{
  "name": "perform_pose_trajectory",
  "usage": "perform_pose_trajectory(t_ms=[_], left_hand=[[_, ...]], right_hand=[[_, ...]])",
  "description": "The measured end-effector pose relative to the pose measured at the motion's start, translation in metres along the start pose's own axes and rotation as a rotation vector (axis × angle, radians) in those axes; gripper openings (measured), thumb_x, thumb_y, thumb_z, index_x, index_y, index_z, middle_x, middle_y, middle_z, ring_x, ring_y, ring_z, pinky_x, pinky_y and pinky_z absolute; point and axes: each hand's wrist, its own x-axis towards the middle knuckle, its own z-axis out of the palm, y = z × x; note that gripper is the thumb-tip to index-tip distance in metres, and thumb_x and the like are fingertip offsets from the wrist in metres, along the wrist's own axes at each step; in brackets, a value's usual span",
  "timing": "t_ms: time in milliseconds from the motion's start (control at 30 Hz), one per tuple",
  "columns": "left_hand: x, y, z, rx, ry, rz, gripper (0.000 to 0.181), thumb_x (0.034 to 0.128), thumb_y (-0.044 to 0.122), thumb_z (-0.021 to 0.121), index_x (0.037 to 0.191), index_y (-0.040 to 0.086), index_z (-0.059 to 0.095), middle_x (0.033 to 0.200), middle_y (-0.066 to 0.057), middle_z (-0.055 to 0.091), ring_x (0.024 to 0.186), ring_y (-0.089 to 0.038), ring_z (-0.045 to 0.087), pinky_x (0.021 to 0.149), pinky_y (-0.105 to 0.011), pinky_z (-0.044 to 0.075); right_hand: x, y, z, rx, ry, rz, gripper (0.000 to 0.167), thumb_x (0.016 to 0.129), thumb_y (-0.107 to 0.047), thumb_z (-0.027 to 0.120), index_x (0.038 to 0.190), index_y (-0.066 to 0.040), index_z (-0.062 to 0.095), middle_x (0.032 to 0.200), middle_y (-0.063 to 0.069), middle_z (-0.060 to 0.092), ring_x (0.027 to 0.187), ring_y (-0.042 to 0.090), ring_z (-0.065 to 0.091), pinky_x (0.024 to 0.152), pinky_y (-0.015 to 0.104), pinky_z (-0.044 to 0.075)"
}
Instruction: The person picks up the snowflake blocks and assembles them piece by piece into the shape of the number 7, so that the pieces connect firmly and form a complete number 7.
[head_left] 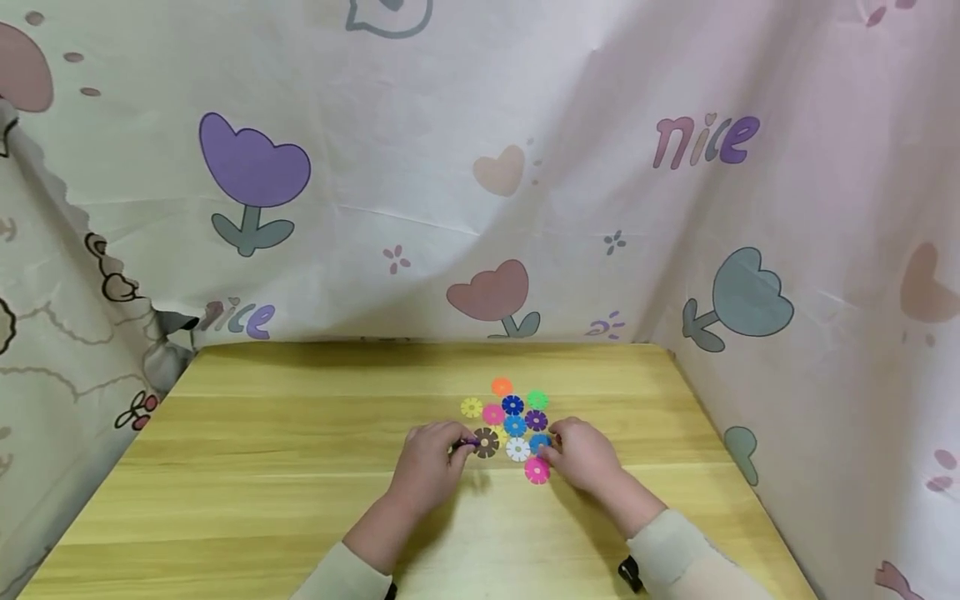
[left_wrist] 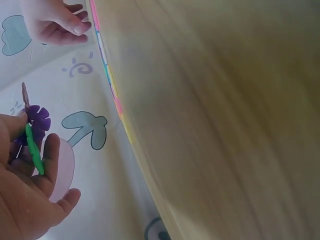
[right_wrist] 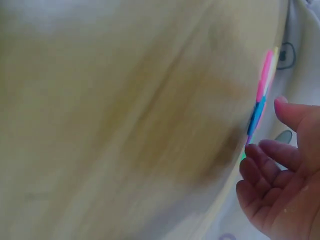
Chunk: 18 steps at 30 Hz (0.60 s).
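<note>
My left hand (head_left: pixel 431 457) pinches a small cluster of interlocked notched plastic discs above the table. The left wrist view shows a purple disc (left_wrist: pixel 40 118) joined to a green disc (left_wrist: pixel 34 150) seen nearly edge-on. A brown disc (head_left: pixel 485 443) stands at the cluster's right end, facing the head camera. My right hand (head_left: pixel 588 454) is low at the right side of the loose discs, thumb and fingers apart. Its fingertips are beside a blue disc (head_left: pixel 539 443); whether they touch it cannot be told. Near that hand are a pink disc (head_left: pixel 537 472) and a white disc (head_left: pixel 517 450).
More loose discs lie flat behind, among them an orange disc (head_left: pixel 502 386), a light green disc (head_left: pixel 537 400), a yellow disc (head_left: pixel 471 407) and a dark blue disc (head_left: pixel 513 405). The wooden table (head_left: pixel 300 467) is bordered by a printed curtain (head_left: pixel 390 167) at the back and sides.
</note>
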Motion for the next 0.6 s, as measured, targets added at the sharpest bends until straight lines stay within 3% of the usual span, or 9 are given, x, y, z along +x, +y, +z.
perform_pose_trajectory(t_ms=[133,300,500,600], left_hand=[[-0.0011,-0.0017,-0.0006,0.006,-0.016,-0.005,0.007,0.0942,0.011,0.080,0.094,0.017,0.076,0.100,0.002,0.078,0.101,-0.022,0.074,0.100,-0.059,0.048],[-0.0030,-0.0021,0.0013,0.004,-0.009,-0.003,0.008,0.0940,0.011,0.080,0.093,0.017,0.075,0.101,0.002,0.078,0.101,-0.022,0.074,0.100,-0.058,0.048],[-0.0032,-0.0015,0.0016,0.011,-0.009,0.014,0.006,0.0955,0.011,0.078,0.094,0.017,0.075,0.100,0.003,0.078,0.099,-0.022,0.074,0.097,-0.058,0.048],[-0.0031,-0.0009,0.0023,0.003,-0.034,-0.001,0.004,0.0964,0.013,0.077,0.096,0.016,0.075,0.101,0.002,0.078,0.101,-0.022,0.073,0.100,-0.059,0.047]], right_hand=[[0.0051,-0.0047,0.0060,-0.047,-0.025,0.015,0.037,0.092,-0.040,0.082,0.101,-0.005,0.076,0.086,0.004,0.061,0.073,0.018,0.054,0.067,0.040,0.052],[0.0055,-0.0053,0.0100,-0.076,-0.026,0.041,0.043,0.091,-0.037,0.084,0.112,-0.001,0.077,0.098,0.009,0.067,0.082,0.022,0.062,0.080,0.047,0.059],[0.0086,-0.0069,0.0108,-0.009,-0.025,0.054,0.044,0.090,-0.030,0.085,0.119,0.002,0.074,0.109,0.015,0.071,0.102,0.034,0.069,0.094,0.053,0.057],[0.0088,-0.0085,0.0100,0.049,-0.008,0.067,0.042,0.089,-0.026,0.086,0.117,0.002,0.072,0.105,0.012,0.071,0.097,0.031,0.069,0.092,0.053,0.057]])
